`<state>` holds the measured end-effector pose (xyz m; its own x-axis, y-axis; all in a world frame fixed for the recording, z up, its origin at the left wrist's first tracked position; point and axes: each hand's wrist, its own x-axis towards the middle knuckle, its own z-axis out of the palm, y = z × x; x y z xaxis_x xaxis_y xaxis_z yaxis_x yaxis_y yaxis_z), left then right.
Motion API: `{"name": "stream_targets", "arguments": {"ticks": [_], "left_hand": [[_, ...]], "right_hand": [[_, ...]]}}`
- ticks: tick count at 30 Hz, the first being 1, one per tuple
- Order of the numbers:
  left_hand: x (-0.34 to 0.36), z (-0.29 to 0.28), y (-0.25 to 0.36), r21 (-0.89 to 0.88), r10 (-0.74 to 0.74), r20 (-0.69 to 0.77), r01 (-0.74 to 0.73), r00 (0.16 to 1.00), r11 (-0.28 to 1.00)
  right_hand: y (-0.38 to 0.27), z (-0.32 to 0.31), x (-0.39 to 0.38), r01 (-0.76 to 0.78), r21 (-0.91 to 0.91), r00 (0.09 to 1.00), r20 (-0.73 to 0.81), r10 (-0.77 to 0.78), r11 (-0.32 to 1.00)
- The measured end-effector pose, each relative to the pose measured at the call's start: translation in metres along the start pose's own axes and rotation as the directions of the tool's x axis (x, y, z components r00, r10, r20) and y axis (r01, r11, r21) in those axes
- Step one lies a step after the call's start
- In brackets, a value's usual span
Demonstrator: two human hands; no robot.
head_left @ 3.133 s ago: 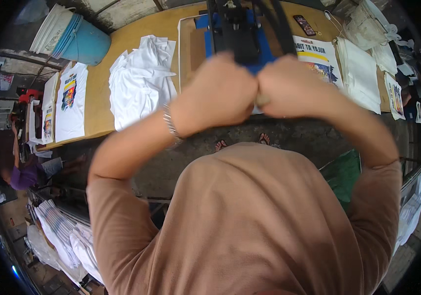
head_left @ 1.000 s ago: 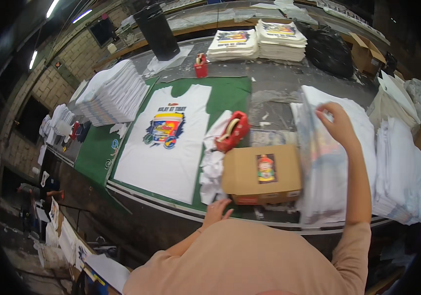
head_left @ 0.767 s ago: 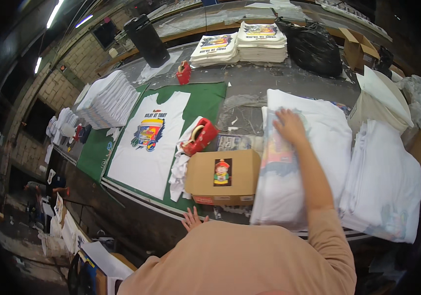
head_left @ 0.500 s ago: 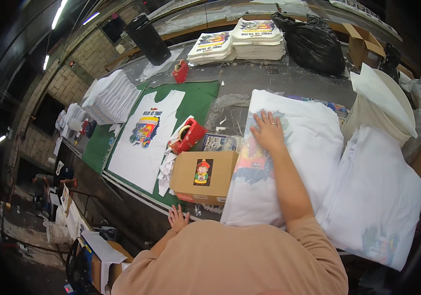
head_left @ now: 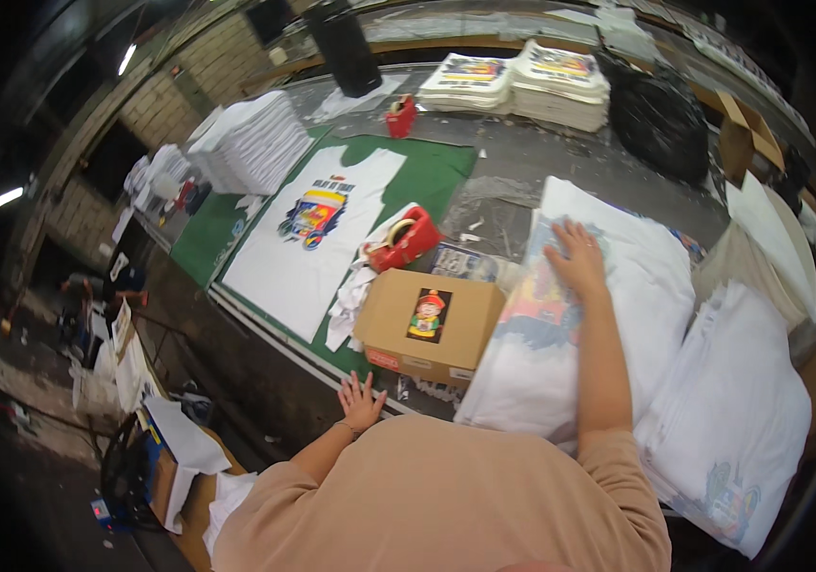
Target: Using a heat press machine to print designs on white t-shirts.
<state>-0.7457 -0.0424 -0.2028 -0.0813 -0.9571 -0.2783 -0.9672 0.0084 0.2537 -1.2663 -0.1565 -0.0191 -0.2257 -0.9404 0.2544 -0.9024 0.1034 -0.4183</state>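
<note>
My right hand (head_left: 578,259) lies flat and open on a stack of white printed fabric pieces (head_left: 637,315), over a coloured print. At the table's front edge my left hand (head_left: 362,400) rests with its fingers spread, holding nothing. Just beyond it is a cardboard box (head_left: 470,319) with a cartoon sticker. Behind the box sits a red tape dispenser (head_left: 406,240). To the left, a white sleeveless shirt piece (head_left: 279,276) with a colourful print is spread on a green mat (head_left: 441,176).
A second white fabric stack (head_left: 713,410) hangs over the edge at right. Farther back are printed stacks (head_left: 560,105), a black bag (head_left: 661,119), another red tape dispenser (head_left: 400,116), a black cylinder (head_left: 343,52) and a tall white pile (head_left: 250,143).
The whole scene has shifted to the right and turned slightly in the view. Both hands keep to the same places, the right on the fabric and the left at the table edge.
</note>
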Motion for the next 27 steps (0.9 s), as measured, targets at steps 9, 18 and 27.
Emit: {"name": "stream_targets", "arguments": {"ticks": [9,18,27], "left_hand": [[-0.004,0.019,-0.016,-0.032,0.208,-0.109,-0.212,0.972,0.977],[0.008,-0.046,-0.186,-0.506,0.669,-0.011,-0.581,0.743,0.637],[-0.095,-0.107,-0.343,-0.61,-0.001,0.008,0.006,1.0,0.792]], "right_hand": [[-0.018,0.001,-0.006,-0.054,-0.125,0.997,-0.052,0.048,0.991],[-0.355,0.105,-0.075,0.282,0.339,0.934,0.117,-0.337,0.898],[-0.587,0.299,-0.209,0.331,0.733,0.181,0.569,-0.802,0.595]]}}
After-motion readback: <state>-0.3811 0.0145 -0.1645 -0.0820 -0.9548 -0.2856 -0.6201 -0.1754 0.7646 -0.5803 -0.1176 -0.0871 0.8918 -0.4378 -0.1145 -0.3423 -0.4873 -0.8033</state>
